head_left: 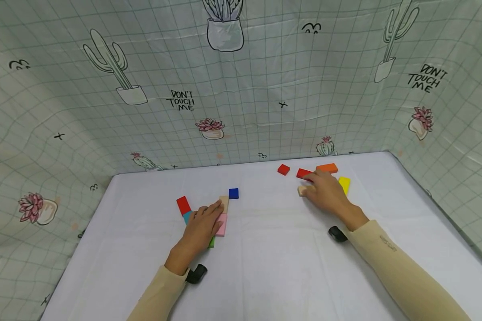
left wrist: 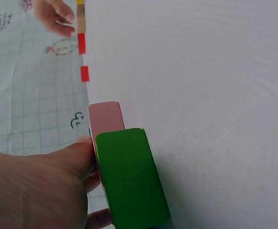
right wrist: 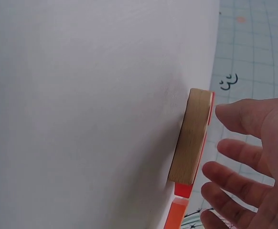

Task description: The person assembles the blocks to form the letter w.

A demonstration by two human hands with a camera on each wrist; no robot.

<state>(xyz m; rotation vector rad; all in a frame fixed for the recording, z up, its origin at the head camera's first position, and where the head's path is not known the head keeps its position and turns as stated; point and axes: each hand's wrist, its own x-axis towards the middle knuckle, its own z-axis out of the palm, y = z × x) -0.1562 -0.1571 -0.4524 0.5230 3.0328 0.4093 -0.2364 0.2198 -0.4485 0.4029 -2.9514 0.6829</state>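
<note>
My left hand (head_left: 201, 225) lies over a group of coloured blocks on the left, its fingertips at a plain wooden block (head_left: 224, 203) and its thumb at a pink block (head_left: 222, 226). A green block (left wrist: 132, 179) shows below the palm, and a light blue block (head_left: 186, 217) is partly hidden beyond the fingers. My right hand (head_left: 327, 191) hovers over another wooden block (right wrist: 191, 138), fingers loosely spread. In the right wrist view, its thumb and fingers appear just above that block, with nothing gripped. A red block (head_left: 303, 173) lies by its fingertips.
Beyond the right hand are an orange block (head_left: 327, 168) and a yellow block (head_left: 344, 184). A small red block (head_left: 283, 169) lies near the back edge. On the left, a blue block (head_left: 234, 193) and a red block (head_left: 183, 205) border the group. A printed cloth (head_left: 245, 89) hangs behind the white table (head_left: 265, 267).
</note>
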